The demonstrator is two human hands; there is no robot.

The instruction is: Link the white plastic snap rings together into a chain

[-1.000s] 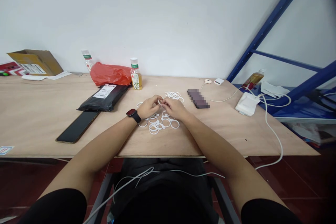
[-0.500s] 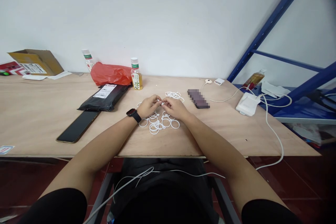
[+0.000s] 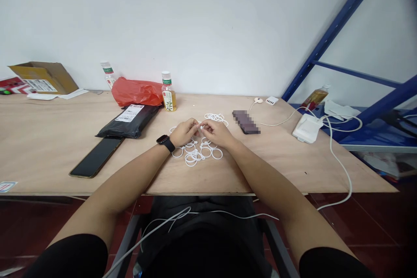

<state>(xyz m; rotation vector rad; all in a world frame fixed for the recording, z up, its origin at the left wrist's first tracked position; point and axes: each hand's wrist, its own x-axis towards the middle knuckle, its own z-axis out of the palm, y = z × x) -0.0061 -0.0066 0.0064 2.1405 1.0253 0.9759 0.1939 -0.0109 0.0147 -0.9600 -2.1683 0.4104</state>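
My left hand [image 3: 185, 133], with a black watch on its wrist, is closed in a pinch above the tabletop. Facing it, my right hand [image 3: 217, 133] also pinches, its fingertips almost meeting the left ones. Between them shows a small bit of a white plastic ring [image 3: 201, 127]; the fingers hide most of it. Below and between the hands lies a loose group of thin white rings [image 3: 191, 157], several with small knobs and some overlapping. Just behind the right hand rests a pile of similar white rings [image 3: 215, 117].
A dark phone [image 3: 246, 122] lies right of the rings. To the left are a black parcel [image 3: 130, 124], another phone [image 3: 97, 157], a red plastic bag [image 3: 137, 91] and a drink bottle [image 3: 168, 95]. A white adapter [image 3: 308, 129] with cables sits at the right edge.
The fingertips of both hands have shifted slightly around the small white piece, with a little more gap between them. The rings on the table lie as before.
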